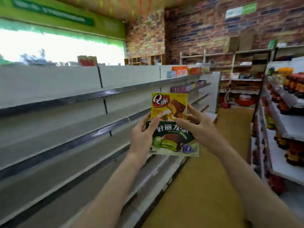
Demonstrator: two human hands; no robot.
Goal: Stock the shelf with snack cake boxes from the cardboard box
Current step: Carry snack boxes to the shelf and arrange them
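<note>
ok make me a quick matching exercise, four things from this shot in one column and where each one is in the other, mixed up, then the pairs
Things:
1. yellow box
2. green box
3. left hand
4. right hand

Places:
A. gripping the left edge of the boxes
B. lower one of the two held boxes
C. fingers on the right side of the boxes
D. upper one, behind the green box

Pairs: 1-D, 2-B, 3-A, 4-C

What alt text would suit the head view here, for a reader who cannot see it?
Two bare hands hold up two snack cake boxes in a shop aisle: the left hand and right hand grip a green box with a yellow box behind it. Bare grey shelves run along the left; stocked shelves stand on the right.
</note>
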